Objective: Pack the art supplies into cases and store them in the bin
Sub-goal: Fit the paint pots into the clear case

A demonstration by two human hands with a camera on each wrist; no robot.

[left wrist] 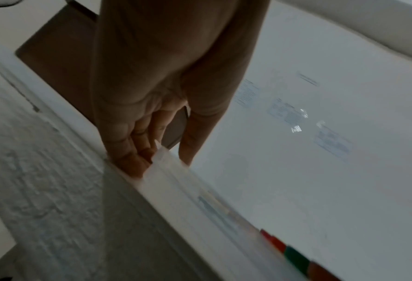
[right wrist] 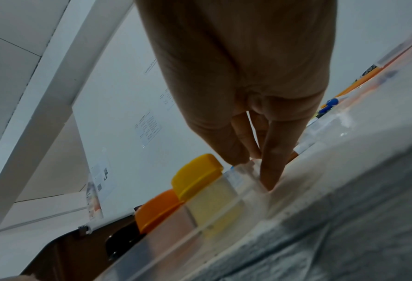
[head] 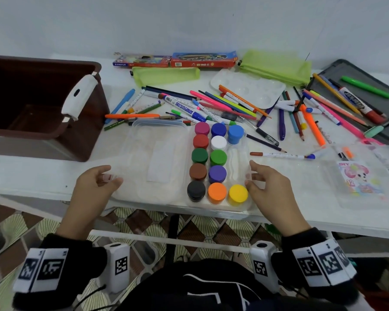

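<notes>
The clear hinged plastic case (head: 240, 153) lies open at the table's near edge with 13 round-lidded paint pots (head: 217, 158) seated in its tray. The left hand (head: 94, 187) pinches the flat lid's outer edge; the right hand (head: 270, 187) grips the tray's rim, fingers together. Closing seems next. Loose markers and pencils (head: 211, 104) are unpacked, and the brown plastic bin (head: 83, 135) holds nothing visible.

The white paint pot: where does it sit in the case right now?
In the head view the white paint pot stands in the middle column of the clear paint case, second from the far end, between the dark blue pot and the light green pot.
</notes>
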